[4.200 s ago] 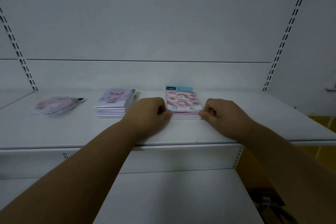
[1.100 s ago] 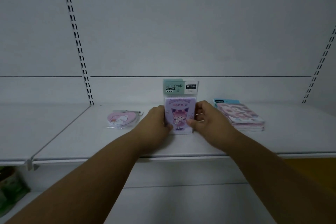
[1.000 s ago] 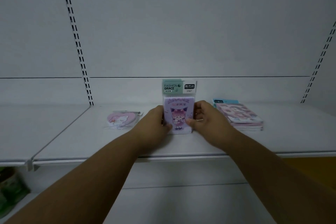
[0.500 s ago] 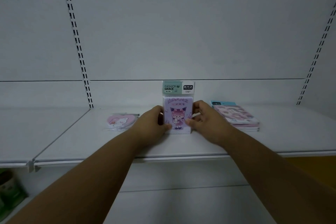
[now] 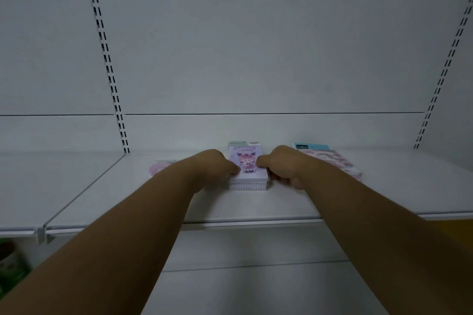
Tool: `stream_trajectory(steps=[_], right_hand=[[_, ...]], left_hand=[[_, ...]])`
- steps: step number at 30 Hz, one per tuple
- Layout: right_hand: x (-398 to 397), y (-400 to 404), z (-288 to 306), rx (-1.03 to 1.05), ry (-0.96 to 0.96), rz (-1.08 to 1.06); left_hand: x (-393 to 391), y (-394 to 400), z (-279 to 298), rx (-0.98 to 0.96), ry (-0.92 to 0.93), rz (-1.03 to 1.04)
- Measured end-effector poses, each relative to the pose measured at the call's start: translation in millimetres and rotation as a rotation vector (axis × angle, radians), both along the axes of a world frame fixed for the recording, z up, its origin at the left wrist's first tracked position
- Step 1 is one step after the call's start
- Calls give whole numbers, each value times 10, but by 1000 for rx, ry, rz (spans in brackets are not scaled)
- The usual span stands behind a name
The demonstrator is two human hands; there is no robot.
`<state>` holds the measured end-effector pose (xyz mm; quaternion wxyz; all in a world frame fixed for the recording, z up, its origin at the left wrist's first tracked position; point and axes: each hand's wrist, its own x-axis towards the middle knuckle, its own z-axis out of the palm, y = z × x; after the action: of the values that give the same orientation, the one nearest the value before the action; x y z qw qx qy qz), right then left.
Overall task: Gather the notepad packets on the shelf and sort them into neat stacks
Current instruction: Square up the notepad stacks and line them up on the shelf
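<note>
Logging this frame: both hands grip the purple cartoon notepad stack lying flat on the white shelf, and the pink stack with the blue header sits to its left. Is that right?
Not quite. In the head view the pink notepad stack with the blue header lies to the right of the purple cartoon notepad stack, not the left. The rest holds: left hand and right hand grip the purple stack, flat on the white shelf.

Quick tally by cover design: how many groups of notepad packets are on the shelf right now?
Purple-cover stack, held between left hand and right hand: 1
Pink-cover stack with blue header: 1
Pink heart-shaped packet, partly hidden by the left arm: 1
Total: 3
</note>
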<state>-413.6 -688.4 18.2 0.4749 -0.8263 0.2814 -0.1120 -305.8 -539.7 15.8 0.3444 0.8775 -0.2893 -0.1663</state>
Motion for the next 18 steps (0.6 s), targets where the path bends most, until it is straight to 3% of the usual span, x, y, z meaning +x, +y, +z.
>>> stream_trajectory(steps=[6,8,12,18], right_hand=[[43,25,-49,-181,79,-18],[-28,31,-93,-333,50,-23],[-337,39,-262,-737,-55,-13],[-486,49,-280,-864,-15,190]], left_hand=[[24,-33,-76,40,-80,68],[-1,-26,-85,43,-150,59],[-96,167,-156,31,-378,-8],[-316,310,-176,236,-697,-103]])
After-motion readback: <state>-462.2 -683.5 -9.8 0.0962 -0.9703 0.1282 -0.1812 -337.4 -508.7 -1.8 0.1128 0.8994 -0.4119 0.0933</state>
